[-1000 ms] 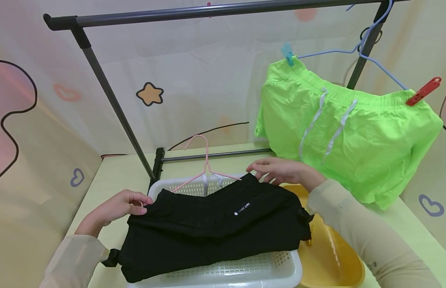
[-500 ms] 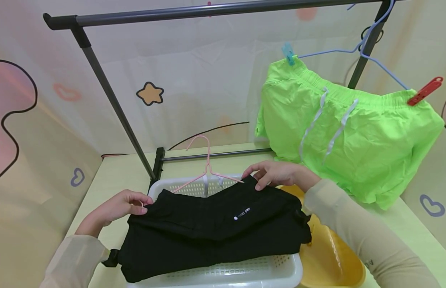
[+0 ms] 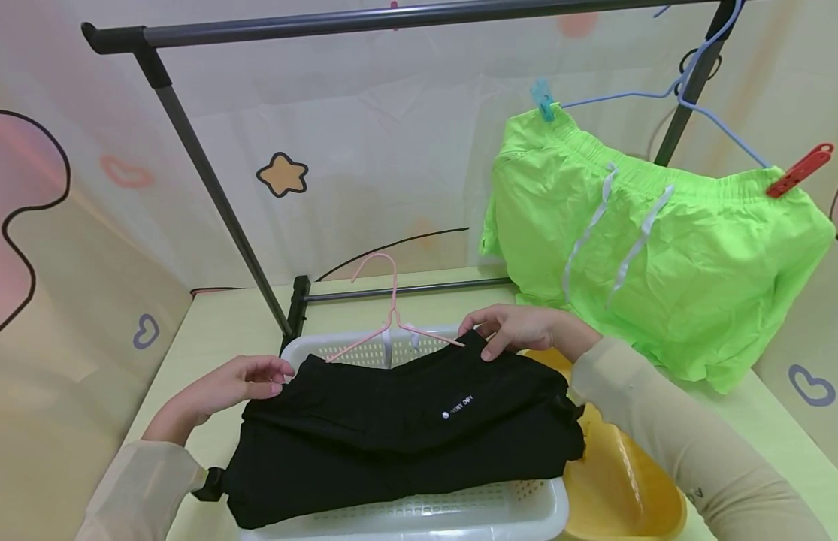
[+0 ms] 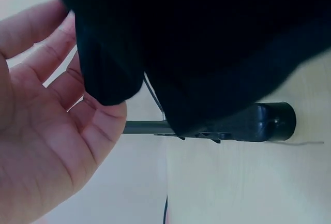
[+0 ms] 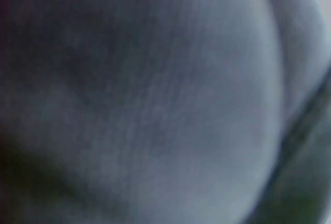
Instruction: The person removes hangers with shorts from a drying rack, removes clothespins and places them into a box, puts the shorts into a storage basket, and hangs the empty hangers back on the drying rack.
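Note:
Black shorts [image 3: 391, 421] with small white lettering lie spread over a white basket [image 3: 459, 518], waistband toward the back. A pink hanger [image 3: 394, 308] stands with its hook up; its arms reach down to the waistband, and its lower part is hidden behind the cloth. At the left waistband corner my left hand [image 3: 222, 394] holds the cloth loosely; the left wrist view shows curled fingers [image 4: 77, 94] around the dark fabric's edge. My right hand [image 3: 520, 330] pinches the right corner, thumb in front, beside the hanger's right tip. The right wrist view is too blurred to read.
Green shorts [image 3: 648, 255] hang at the right from a blue hanger [image 3: 621, 96], held by a teal clothespin [image 3: 543, 99] and a red clothespin [image 3: 800, 170]. A dark rack bar [image 3: 391, 19] spans the top. A yellow basin [image 3: 615, 473] sits beside the basket.
My right hand has moved left and taken hold of the right waistband corner. The pink hanger has shifted slightly right. My left hand has loosened a little at its corner.

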The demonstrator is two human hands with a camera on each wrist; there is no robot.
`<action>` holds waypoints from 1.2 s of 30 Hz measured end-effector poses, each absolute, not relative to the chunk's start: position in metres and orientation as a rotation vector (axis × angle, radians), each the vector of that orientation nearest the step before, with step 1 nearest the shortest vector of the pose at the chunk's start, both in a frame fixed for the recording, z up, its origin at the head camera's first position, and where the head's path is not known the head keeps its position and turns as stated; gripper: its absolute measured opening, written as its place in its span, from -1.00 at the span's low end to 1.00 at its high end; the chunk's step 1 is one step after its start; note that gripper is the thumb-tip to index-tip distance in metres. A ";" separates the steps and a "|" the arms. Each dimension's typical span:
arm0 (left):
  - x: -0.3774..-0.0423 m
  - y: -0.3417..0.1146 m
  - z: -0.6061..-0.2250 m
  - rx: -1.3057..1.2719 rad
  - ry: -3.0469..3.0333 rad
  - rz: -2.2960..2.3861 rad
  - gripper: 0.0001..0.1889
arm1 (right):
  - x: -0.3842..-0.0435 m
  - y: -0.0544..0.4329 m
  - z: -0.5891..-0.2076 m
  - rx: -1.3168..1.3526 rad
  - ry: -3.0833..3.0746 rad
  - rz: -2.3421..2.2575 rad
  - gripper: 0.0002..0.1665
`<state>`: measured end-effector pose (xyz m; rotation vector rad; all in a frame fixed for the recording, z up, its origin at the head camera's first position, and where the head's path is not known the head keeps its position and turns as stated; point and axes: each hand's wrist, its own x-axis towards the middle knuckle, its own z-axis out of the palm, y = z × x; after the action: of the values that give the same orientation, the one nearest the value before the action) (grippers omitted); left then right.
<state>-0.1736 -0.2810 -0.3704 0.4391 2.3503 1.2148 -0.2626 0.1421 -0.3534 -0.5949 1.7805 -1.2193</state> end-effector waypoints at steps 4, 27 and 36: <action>-0.174 -0.277 -0.368 0.450 2.360 1.195 -0.57 | -0.262 0.143 -0.354 -0.611 1.773 -1.223 -0.47; -0.181 -0.247 -0.358 0.455 2.348 1.208 -0.55 | -0.258 0.148 -0.355 -0.640 1.789 -1.239 -0.51; -0.178 -0.238 -0.351 0.468 2.403 1.235 -0.60 | -0.256 0.149 -0.351 -0.605 1.863 -1.256 -0.48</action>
<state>-0.1784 -0.2375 -0.3508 0.4683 2.4026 1.2350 -0.2556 0.1494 -0.3506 -0.6053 1.8633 -1.2563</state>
